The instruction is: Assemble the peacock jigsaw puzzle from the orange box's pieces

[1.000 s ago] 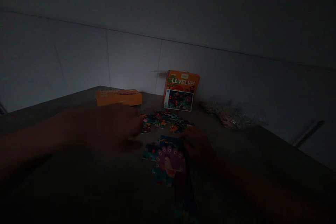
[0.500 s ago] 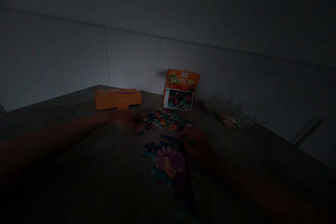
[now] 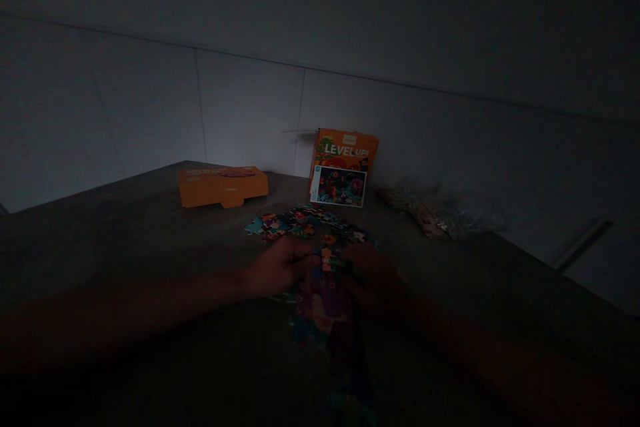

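Observation:
In dim light, my left hand point(image 3: 280, 268) is closed, its fingertips pinching a small orange and green puzzle piece point(image 3: 327, 259) above the joined part of the puzzle. That joined part point(image 3: 325, 313) shows a purple peacock and lies flat on the table, partly covered by both hands. My right hand point(image 3: 377, 277) lies along its upper right edge, thumb and forefinger apart close to the piece; its other fingers are lost in shadow. Just beyond the hands spreads a pile of loose puzzle pieces point(image 3: 305, 217).
An orange box point(image 3: 223, 188) lies at the back left of the grey table point(image 3: 140, 227). Against the white wall stands an orange "LEVEL UP!" box point(image 3: 345, 147), with a picture card point(image 3: 340, 187) leaning on its front. Clear plastic bags point(image 3: 445, 213) lie at the back right.
My left hand has come from the loose pile toward me and to the right, with a puzzle piece now at its fingertips. My right hand has stayed near the puzzle's upper right edge.

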`<control>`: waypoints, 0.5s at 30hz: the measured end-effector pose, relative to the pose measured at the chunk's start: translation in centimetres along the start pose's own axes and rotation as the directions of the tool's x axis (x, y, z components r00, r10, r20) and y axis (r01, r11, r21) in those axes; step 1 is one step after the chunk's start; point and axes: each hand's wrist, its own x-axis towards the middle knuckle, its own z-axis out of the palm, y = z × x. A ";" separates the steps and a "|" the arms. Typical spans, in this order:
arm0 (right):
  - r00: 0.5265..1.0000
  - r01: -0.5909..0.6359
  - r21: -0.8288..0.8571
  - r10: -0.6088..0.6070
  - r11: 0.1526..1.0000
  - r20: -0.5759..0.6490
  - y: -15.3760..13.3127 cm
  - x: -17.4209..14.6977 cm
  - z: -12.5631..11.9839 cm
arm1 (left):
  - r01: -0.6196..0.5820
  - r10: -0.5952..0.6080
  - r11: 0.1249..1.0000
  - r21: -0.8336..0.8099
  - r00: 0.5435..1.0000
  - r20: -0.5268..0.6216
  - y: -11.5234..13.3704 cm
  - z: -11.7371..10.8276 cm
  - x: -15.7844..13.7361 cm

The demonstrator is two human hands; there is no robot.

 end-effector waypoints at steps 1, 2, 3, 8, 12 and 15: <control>1.000 0.004 -0.001 -0.004 1.000 -0.022 -0.1 0.0 0.0 | 0.005 -0.005 1.000 -0.001 1.000 0.010 -0.1 -0.3 0.1; 0.999 0.014 -0.003 -0.014 1.000 -0.043 -0.2 0.0 -0.1 | 0.011 -0.011 1.000 -0.002 1.000 0.027 -0.2 -0.5 0.1; 0.998 0.023 -0.005 -0.024 1.000 -0.059 -0.3 0.0 -0.1 | 0.016 -0.016 1.000 -0.005 0.999 0.044 -0.3 -0.7 0.2; 0.998 0.039 -0.010 -0.039 0.999 -0.052 -0.6 0.2 -0.3 | 0.025 -0.023 0.999 -0.031 0.997 0.080 -0.5 -0.8 0.2; 0.999 0.000 -0.025 -0.001 1.000 -0.040 -0.7 0.3 -0.3 | 0.016 -0.011 0.998 -0.060 0.997 0.077 -0.6 -0.8 0.2; 0.999 -0.007 -0.032 0.006 0.999 -0.050 -0.7 0.4 -0.2 | 0.007 -0.001 0.996 -0.089 0.997 0.071 -0.5 -0.7 0.1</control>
